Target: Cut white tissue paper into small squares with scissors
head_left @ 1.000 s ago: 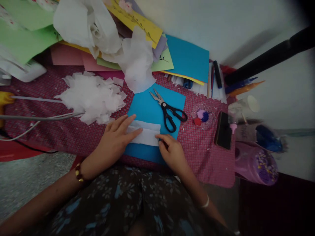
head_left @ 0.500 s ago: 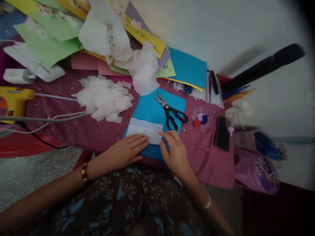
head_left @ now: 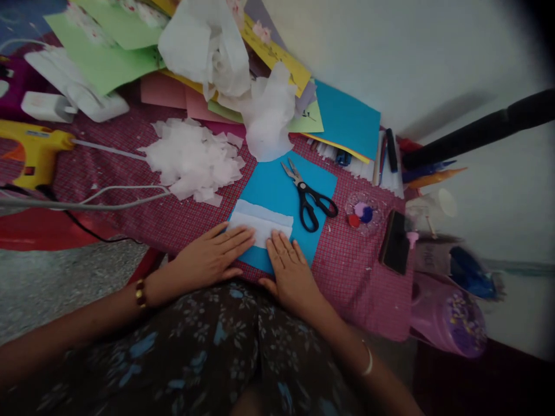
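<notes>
A folded strip of white tissue paper lies on a blue sheet at the table's near edge. My left hand rests flat on the strip's left end, fingers stretched out. Flat on its right end lies my right hand, fingers extended and the thumb apart. Both palms hide the lower edge of the strip. Just beyond, black-handled scissors lie on the blue sheet with their blades slightly parted.
Left of the sheet is a heap of cut white paper pieces, with a yellow glue gun and cables further left. Crumpled white tissue and coloured cards lie behind. A clear paint palette and a phone sit to the right.
My right hand has gone from bent fingers at the strip's right edge to lying flat on it. My left hand stays flat on the left end. The camera view has shifted slightly.
</notes>
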Demonstrator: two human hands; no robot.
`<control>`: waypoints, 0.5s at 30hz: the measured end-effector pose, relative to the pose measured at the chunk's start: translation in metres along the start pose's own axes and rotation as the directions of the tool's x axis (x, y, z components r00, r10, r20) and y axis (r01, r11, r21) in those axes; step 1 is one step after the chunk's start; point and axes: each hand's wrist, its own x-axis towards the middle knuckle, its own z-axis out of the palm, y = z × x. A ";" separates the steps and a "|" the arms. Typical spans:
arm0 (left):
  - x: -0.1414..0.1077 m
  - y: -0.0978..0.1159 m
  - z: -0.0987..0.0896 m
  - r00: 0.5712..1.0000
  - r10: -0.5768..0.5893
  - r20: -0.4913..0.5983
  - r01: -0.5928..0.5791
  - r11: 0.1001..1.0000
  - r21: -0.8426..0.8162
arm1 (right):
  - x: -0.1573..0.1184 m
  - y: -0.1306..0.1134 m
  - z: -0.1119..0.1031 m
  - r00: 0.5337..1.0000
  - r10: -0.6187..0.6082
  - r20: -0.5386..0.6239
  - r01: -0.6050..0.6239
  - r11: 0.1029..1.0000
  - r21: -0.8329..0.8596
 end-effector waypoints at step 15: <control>-0.017 0.002 -0.014 0.948 -0.274 -0.163 0.266 0.961 -0.072 | -0.038 0.022 -0.005 0.991 0.063 -0.122 -0.044 0.988 0.151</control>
